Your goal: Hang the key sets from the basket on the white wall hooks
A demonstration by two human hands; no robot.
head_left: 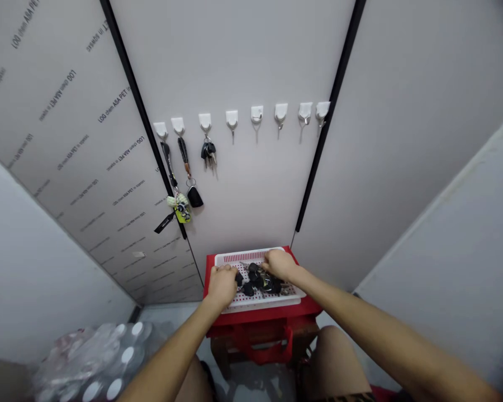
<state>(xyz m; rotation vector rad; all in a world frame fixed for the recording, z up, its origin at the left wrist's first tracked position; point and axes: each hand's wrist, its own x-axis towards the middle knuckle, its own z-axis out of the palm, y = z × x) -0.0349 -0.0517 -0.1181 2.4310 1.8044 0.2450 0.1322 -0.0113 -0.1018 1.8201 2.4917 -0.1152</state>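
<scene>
A white perforated tray (272, 302) rests on a red stool (260, 318) against the wall. In it lies a heap of black-headed keys (257, 281). My left hand (221, 285) is at the tray's left side, fingers curled down onto the keys. My right hand (280, 263) reaches in from the right, fingers bent over the heap; what either hand grips is hidden. Above, a row of white wall hooks (243, 118) runs across the panel. The three leftmost hooks carry key bunches (208, 152), one with a yellow-green tag (181, 210) and one with a black fob (195, 196).
Several hooks to the right, such as one (281, 113), hang bare. A wrapped pack of bottles (104, 360) sits on the floor at lower left. Grey panels close in on both sides. My knees (339, 357) are below the stool.
</scene>
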